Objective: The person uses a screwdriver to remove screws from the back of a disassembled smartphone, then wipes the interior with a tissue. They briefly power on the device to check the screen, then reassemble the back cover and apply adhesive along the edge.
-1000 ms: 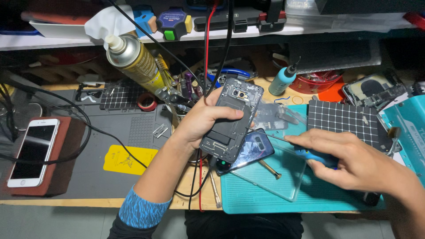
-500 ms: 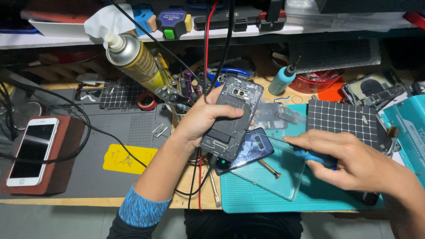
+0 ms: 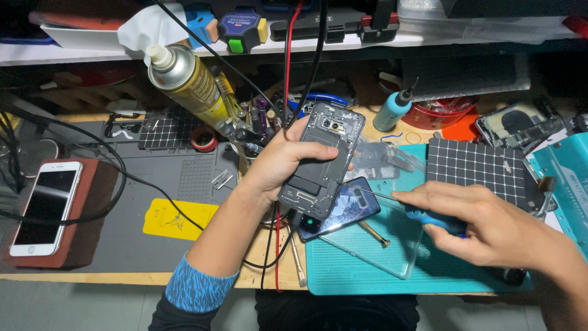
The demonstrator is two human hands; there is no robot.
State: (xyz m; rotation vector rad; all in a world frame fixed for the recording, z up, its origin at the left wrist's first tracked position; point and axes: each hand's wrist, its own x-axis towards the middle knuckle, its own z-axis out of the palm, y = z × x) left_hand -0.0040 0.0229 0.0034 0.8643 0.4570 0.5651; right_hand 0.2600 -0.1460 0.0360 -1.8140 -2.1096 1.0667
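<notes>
My left hand (image 3: 275,162) grips an opened dark smartphone body (image 3: 321,159), back side up, its camera module at the top. Beneath its lower end lies the phone's glossy blue back cover (image 3: 343,208), tilted on a clear glass plate (image 3: 380,236). My right hand (image 3: 490,230) holds a blue-handled screwdriver (image 3: 438,220); its thin metal shaft points left and its tip touches the phone's right edge near the lower half.
A teal work mat (image 3: 343,276) lies under the plate. A yellow spray can (image 3: 187,79), a white phone (image 3: 46,205) on a brown block, a black grid mat (image 3: 474,165), a blue precision screwdriver (image 3: 392,110), a loose screwdriver bit (image 3: 373,234) and several cables crowd the bench.
</notes>
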